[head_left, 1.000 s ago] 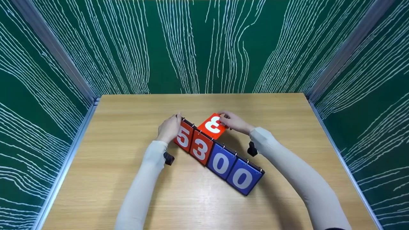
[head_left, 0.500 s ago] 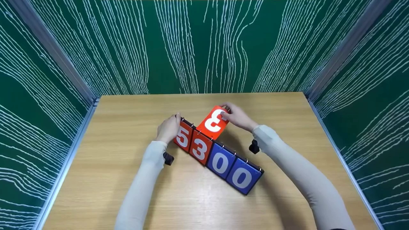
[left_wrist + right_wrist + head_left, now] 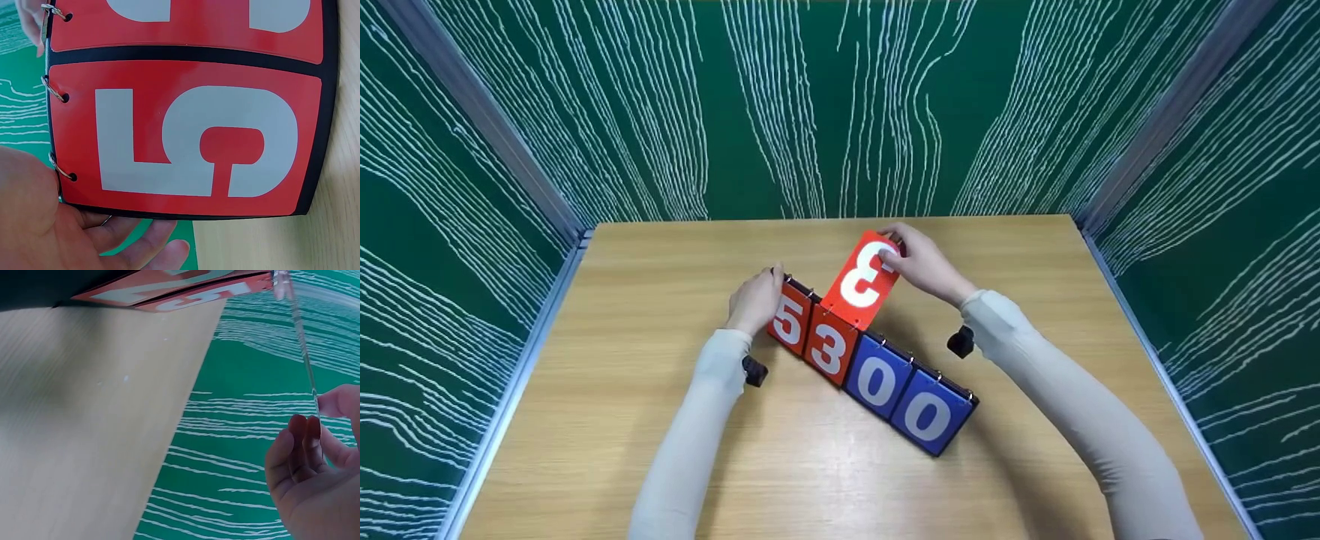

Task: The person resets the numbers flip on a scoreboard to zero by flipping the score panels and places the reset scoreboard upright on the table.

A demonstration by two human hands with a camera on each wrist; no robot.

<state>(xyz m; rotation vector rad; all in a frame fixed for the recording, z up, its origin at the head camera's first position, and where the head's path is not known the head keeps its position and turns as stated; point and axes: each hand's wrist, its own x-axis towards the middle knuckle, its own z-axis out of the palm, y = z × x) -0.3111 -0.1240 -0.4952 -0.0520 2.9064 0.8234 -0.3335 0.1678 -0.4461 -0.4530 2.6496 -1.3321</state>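
A flip scoreboard [image 3: 877, 379] stands tilted at an angle across the table, its red and blue cards reading 5, 3, 0, 0. My left hand [image 3: 754, 301] grips its far left end; in the left wrist view, that hand [image 3: 34, 208] wraps the board's edge beside the red 5 card [image 3: 225, 140]. My right hand [image 3: 926, 262] pinches the free edge of a raised red card [image 3: 859, 281], whose white 3 appears upside down. This card hangs on the rings above the second red slot. From the right wrist view, the card [image 3: 306, 354] shows edge-on between thumb and fingers.
The wooden table [image 3: 607, 375] surrounds the board. Green panels [image 3: 840, 112] with white wavy lines enclose it at the back and both sides. A small black camera [image 3: 960, 342] sits at the right wrist, another black camera [image 3: 755, 371] at the left.
My right hand has moved up and away from the board, lifting the red 3 card from a low slant to a higher position. The left hand and scoreboard have stayed nearly in place.
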